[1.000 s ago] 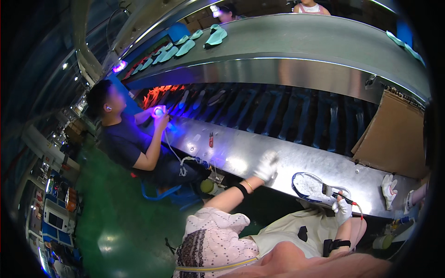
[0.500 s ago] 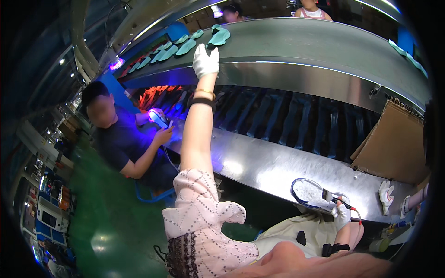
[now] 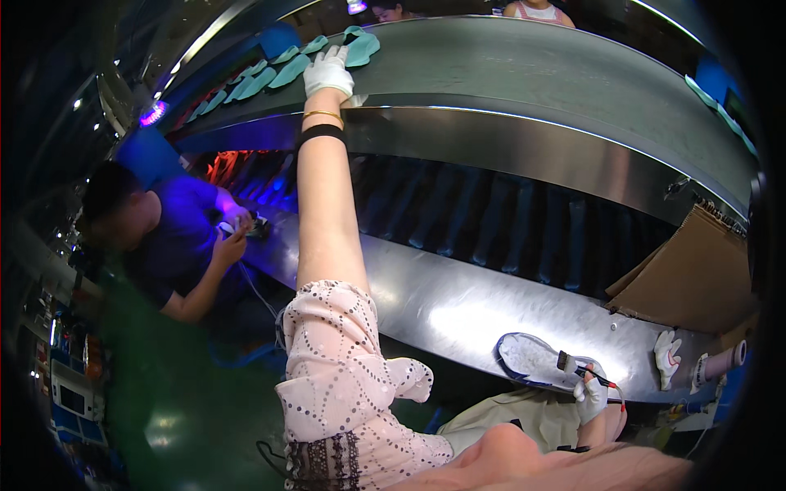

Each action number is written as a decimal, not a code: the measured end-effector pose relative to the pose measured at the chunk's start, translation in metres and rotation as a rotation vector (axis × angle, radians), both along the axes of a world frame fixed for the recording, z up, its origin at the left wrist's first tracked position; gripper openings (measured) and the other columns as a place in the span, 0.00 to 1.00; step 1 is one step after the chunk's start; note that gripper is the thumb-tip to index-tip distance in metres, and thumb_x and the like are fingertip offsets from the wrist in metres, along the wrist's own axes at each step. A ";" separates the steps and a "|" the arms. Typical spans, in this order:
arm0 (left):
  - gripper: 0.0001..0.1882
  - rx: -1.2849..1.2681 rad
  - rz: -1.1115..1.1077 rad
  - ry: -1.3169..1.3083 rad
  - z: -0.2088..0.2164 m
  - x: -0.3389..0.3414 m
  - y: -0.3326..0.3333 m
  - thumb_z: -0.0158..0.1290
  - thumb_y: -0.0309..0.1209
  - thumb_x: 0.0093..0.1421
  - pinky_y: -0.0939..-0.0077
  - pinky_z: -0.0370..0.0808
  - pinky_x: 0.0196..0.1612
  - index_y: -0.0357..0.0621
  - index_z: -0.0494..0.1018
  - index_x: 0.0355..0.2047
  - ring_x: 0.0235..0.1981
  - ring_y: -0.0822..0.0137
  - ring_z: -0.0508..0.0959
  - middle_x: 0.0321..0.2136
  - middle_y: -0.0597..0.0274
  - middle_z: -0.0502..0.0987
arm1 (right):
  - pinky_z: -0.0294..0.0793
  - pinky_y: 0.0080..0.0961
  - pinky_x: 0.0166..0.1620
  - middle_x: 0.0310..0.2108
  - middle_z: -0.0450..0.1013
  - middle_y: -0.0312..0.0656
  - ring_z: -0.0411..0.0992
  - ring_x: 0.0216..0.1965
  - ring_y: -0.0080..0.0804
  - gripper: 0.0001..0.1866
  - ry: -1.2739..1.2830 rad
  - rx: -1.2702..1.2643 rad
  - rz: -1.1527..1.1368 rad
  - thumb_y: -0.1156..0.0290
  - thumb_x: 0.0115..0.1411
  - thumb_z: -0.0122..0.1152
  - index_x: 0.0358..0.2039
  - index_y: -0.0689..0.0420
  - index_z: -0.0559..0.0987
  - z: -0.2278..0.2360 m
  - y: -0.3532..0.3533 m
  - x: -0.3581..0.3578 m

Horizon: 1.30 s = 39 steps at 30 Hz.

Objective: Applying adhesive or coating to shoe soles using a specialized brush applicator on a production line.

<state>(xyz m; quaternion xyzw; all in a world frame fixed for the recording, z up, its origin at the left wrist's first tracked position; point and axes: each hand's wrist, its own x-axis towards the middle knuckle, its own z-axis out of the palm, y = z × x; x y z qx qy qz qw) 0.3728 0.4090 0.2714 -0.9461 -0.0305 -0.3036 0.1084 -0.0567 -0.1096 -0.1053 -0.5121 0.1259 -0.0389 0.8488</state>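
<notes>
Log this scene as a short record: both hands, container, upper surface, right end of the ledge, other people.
Left hand: gloved, at the teal shoe pieces; grip unclear
Right hand: gloved, holding a brush
Container: blue-rimmed dish, white contents, on the metal ledge
Upper surface: grey belt bearing the teal shoe pieces
Ledge, right end: loose white glove, brown cardboard
People: co-worker at left, two beyond the belt

a factory workshop: long conveyor (image 3: 532,74), mint-green shoe parts (image 3: 363,51), metal bench (image 3: 426,299)
</notes>
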 end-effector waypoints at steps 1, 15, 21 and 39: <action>0.34 0.040 -0.034 -0.041 0.005 0.002 0.008 0.51 0.37 0.50 0.65 0.60 0.59 0.57 0.57 0.59 0.60 0.58 0.59 0.60 0.61 0.59 | 0.59 0.14 0.13 0.29 0.74 0.42 0.65 0.11 0.23 0.13 -0.012 0.048 0.012 0.72 0.54 0.57 0.40 0.57 0.70 0.001 0.004 0.001; 0.07 0.153 0.446 -0.317 0.008 -0.025 0.002 0.50 0.38 0.51 0.71 0.67 0.40 0.62 0.79 0.26 0.37 0.67 0.78 0.29 0.69 0.79 | 0.56 0.12 0.13 0.28 0.74 0.42 0.63 0.11 0.21 0.17 -0.024 -0.017 0.000 0.67 0.55 0.58 0.43 0.57 0.69 -0.017 -0.002 0.007; 0.13 -0.264 -0.520 -0.626 -0.024 -0.081 -0.031 0.65 0.39 0.36 0.67 0.70 0.37 0.47 0.76 0.18 0.26 0.60 0.75 0.26 0.60 0.76 | 0.58 0.12 0.13 0.28 0.73 0.41 0.63 0.11 0.21 0.15 -0.031 -0.026 0.018 0.70 0.56 0.55 0.43 0.56 0.69 -0.019 -0.003 0.006; 0.18 -2.020 -1.772 0.851 -0.138 -0.263 -0.205 0.40 0.40 0.60 0.74 0.71 0.34 0.46 0.61 0.16 0.27 0.62 0.72 0.28 0.50 0.72 | 0.68 0.18 0.40 0.44 0.71 0.42 0.70 0.38 0.26 0.15 -0.307 -0.023 -0.272 0.79 0.54 0.56 0.43 0.58 0.71 0.047 -0.015 -0.025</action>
